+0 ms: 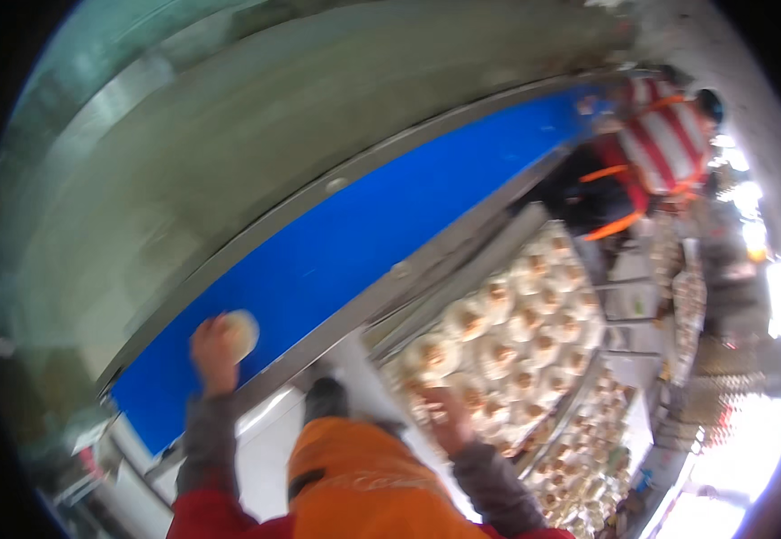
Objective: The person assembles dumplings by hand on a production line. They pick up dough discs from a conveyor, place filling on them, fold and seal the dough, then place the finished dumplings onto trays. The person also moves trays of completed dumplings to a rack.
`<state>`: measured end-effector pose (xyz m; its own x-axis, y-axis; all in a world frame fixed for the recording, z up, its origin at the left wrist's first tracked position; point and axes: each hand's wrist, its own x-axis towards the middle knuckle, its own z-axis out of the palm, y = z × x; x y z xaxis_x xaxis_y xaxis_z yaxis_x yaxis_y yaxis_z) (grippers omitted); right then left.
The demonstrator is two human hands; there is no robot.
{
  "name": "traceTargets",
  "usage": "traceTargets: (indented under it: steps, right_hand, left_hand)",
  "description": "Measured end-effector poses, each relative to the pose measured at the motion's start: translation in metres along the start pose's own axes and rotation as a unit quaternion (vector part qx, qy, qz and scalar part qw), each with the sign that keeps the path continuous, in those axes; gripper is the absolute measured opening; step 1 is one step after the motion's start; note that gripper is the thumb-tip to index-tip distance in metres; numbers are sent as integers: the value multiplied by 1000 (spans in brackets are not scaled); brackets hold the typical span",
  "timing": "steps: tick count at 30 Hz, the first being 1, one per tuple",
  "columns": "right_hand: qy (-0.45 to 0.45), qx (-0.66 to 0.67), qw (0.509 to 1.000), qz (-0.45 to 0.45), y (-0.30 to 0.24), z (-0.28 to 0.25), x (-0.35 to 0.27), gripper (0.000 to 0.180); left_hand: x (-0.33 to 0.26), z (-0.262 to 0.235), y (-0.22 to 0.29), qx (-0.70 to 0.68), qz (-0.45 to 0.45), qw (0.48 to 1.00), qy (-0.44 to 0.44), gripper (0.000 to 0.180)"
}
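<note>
Biggest thing in view: the blue conveyor belt (354, 242), one of it, running diagonally from lower left to upper right w/ a grey metal rail (336, 184) along its far edge. Belt looks bare apart from what the left hand carries, so pieces would go down one at a time.

Next: tray of pastries (507, 332) on the surface right of the belt, just beside its near rail, so it sits within easy reach. Pale round pieces w/ brown centres, packed in tight rows. Approx. two dozen or more on the near tray; blur stops an exact count. A second tray (588, 449) lies below it, similarly filled.

One co-worker (651, 153) in a red-and-white striped top w/ orange straps stands at the far end of the belt.

Left hand (213, 355): closed around one round pale pastry (240, 332), held over the near end of the belt, fingers wrapped on its lower side.

Right hand (449, 418): down on the near tray among the pastries; probably curled on one, but can't tell whether it grips or only touches.
</note>
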<state>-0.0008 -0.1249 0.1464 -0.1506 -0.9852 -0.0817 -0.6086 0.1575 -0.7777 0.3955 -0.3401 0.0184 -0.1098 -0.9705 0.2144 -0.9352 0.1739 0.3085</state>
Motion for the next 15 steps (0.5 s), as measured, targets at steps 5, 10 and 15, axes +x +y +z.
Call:
traceTargets:
  steps: [5,10,15]
  right_hand:
    - [-209,45,974,-82,-49,70,69,34]
    - [-310,28,933,-182,-82,129,94,26]
    - [-294,47,913,-279,-87,143,98,24]
  left_hand:
    - [-21,-22,-46,-111,-176,978,-6,27]
    - [-50,-31,-91,-23,-85,996,13,34]
    - [-97,-47,-128,-172,-201,964,11,32]
